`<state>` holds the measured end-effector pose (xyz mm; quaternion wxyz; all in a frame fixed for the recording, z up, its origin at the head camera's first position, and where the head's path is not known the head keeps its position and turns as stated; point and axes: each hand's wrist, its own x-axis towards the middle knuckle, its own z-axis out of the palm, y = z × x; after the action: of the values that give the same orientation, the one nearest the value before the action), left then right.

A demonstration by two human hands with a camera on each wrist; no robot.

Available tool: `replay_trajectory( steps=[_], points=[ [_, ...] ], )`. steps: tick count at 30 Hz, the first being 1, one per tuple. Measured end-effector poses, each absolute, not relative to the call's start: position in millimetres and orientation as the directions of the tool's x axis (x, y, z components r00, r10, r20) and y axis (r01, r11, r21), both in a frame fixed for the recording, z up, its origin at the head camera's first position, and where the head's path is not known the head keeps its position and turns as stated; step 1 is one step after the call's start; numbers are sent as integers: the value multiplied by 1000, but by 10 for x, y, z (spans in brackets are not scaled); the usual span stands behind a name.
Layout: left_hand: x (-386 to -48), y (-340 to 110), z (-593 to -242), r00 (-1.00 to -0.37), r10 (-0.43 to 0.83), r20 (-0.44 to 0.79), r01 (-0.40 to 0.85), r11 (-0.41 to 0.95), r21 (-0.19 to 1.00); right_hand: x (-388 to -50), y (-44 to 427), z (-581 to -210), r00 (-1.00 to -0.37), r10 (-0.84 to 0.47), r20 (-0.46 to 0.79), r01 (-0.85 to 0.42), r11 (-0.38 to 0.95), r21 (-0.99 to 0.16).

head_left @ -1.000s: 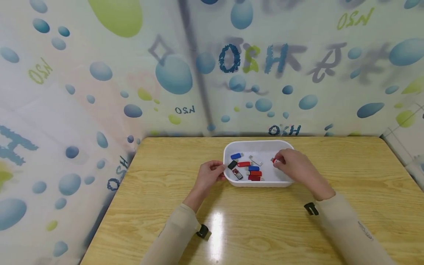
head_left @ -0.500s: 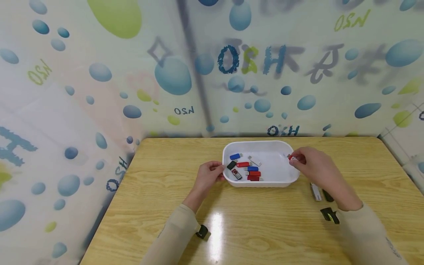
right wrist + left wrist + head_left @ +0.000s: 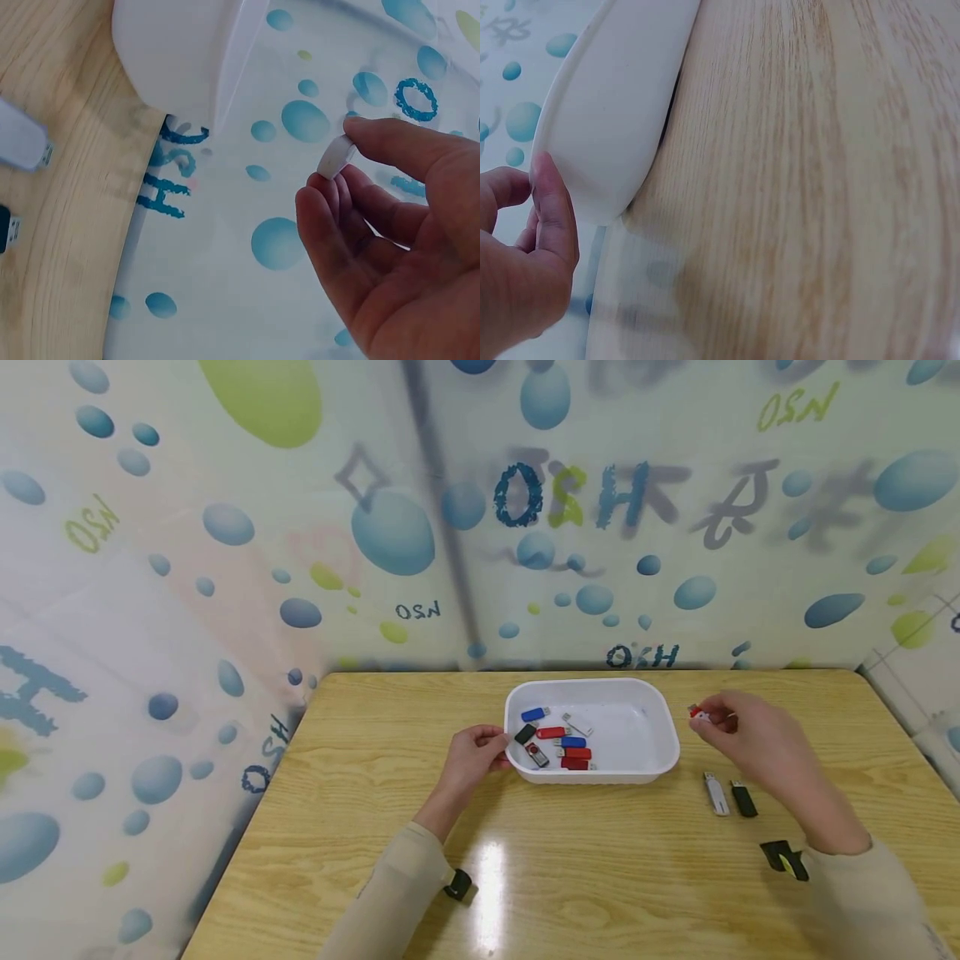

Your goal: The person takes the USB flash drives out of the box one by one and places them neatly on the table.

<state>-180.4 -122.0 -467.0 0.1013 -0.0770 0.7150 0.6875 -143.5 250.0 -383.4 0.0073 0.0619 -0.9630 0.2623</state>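
In the head view a white plastic tray stands on the wooden table. Its left end holds several USB sticks, among them a blue one, a red one and a dark green one. My left hand pinches the tray's left rim; the left wrist view has that hand at the rim too. Off the tray's right end, above the table, my right hand holds a red and white USB stick between thumb and fingers. Only a white edge of this stick shows in the right wrist view.
A silver-grey USB stick and a black USB stick lie side by side on the table, to the right of the tray. Behind the table's back edge hangs a curtain printed with drops.
My right hand has lifted the red and white USB stick out of the tray and carried it right, past the rim. The two sticks on the table have come into view. My left hand stays put.
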Motion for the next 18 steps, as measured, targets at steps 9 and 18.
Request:
replay_trajectory(
  steps=[9, 18],
  points=[
    [-1786, -1206, -4611, -964, 36, -265, -263, 60, 963, -1304, 2686, -3885, -992, -51, 118, -103, 866, -490],
    [-1808, -1207, -4660, -964, 28, -263, -262, 54, 964, -1202, 2858, -3933, -993, -8, 118, -66, 868, -491]
  ],
)
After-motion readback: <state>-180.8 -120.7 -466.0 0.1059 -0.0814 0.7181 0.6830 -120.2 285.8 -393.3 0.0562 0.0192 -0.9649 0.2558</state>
